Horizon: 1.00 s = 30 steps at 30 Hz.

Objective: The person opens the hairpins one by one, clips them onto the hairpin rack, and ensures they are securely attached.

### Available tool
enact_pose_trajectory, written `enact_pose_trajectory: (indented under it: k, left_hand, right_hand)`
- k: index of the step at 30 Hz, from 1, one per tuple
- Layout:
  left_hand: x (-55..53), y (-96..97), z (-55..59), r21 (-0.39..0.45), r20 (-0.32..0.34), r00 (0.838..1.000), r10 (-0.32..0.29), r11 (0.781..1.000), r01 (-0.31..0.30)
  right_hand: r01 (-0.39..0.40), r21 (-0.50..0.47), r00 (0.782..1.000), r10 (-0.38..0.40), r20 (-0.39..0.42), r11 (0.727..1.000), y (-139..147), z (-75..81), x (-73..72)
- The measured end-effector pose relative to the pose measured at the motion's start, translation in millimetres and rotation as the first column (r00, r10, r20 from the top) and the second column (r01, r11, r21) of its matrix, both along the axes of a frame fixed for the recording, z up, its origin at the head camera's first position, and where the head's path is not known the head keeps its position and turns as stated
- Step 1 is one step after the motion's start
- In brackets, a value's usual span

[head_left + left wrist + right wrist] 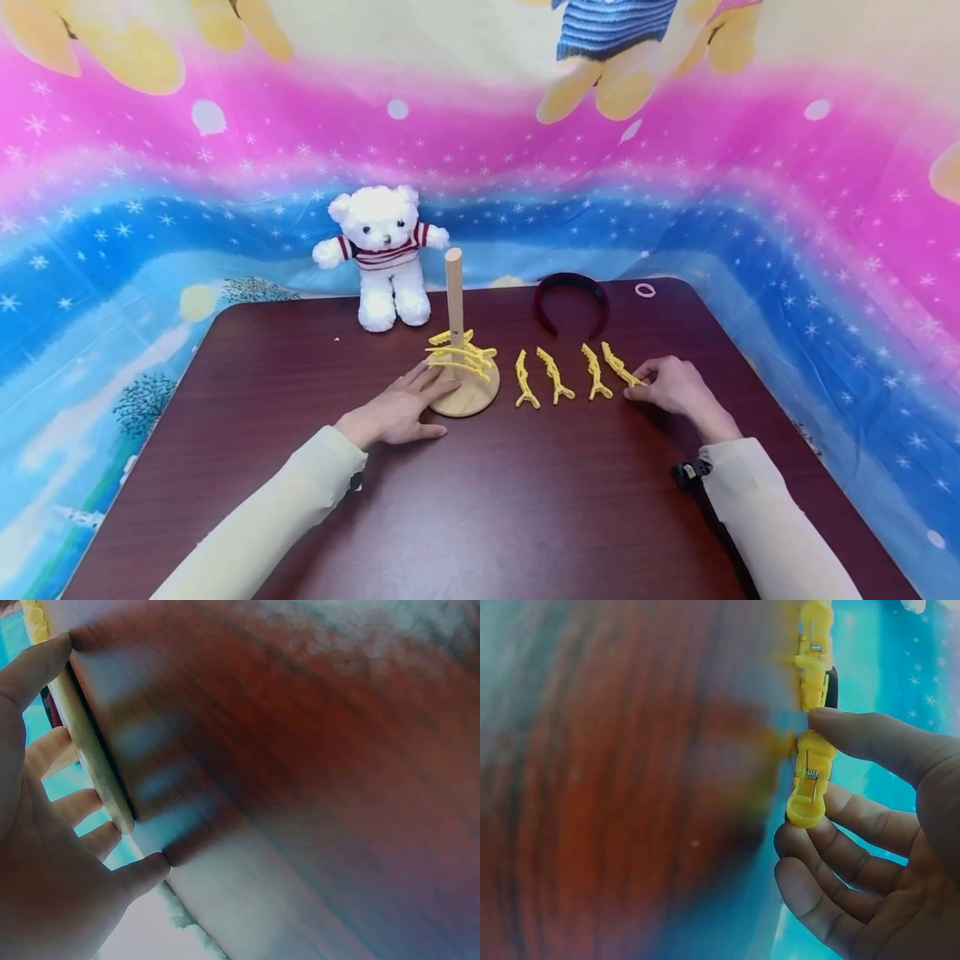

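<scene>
My left hand [397, 406] lies with its fingers spread and fairly straight on the round wooden base [468, 400] of an upright peg stand. Yellow hair clips [459, 354] lie about the foot of its wooden peg [454, 292]. To the right, several yellow alligator hair clips stretch in a row on the table, handles toward me. My right hand [671, 387] pinches the handle end of the rightmost hair clip [619, 364]. In the right wrist view, thumb and fingertips are at that clip [811, 780], whose metal spring shows.
Behind the stand a white teddy bear [392, 258] in a striped shirt sits upright. A dark red headband [572, 279] lies behind the row of clips, and a pale pink ring-shaped band [645, 290] near the far right corner of the dark table [480, 517]. Printed cloth [480, 217] surrounds the table.
</scene>
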<state>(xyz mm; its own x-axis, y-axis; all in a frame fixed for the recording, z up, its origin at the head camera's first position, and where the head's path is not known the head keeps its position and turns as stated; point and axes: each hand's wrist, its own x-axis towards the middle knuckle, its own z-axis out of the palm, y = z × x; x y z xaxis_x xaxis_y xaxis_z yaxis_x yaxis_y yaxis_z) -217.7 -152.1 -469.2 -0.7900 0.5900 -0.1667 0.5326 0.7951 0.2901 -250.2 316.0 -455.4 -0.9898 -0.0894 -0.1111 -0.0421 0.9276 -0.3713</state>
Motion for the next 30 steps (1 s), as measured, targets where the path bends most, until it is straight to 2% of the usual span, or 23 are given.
enact_pose_trajectory:
  k: [10, 14, 19, 30]
  left_hand:
    - [0.2, 0.0, 2.2, -0.002, 0.008, 1.0, 0.0, 1.0, 0.0]
    - [0.5, 0.3, 1.9, -0.007, 0.009, 1.0, 0.0, 1.0, 0.0]
    - [0.1, 0.3, 1.1, -0.013, 0.006, 1.0, 0.005, 1.0, -0.005]
    - [0.8, 0.3, 0.9, -0.01, 0.006, 1.0, 0.01, 1.0, -0.009]
  right_hand:
    - [0.004, -0.056, 1.0, -0.005, -0.018, 0.998, -5.4, 12.4, 2.8]
    - [-0.008, -0.068, 0.999, 0.005, -0.052, 0.998, -11.2, 19.5, 4.2]
    - [-0.054, -0.074, 0.993, 0.046, -0.105, 0.996, -21.9, 29.9, 5.8]
    - [-0.151, -0.091, 0.978, 0.135, -0.16, 0.984, -52.7, 48.2, 8.8]
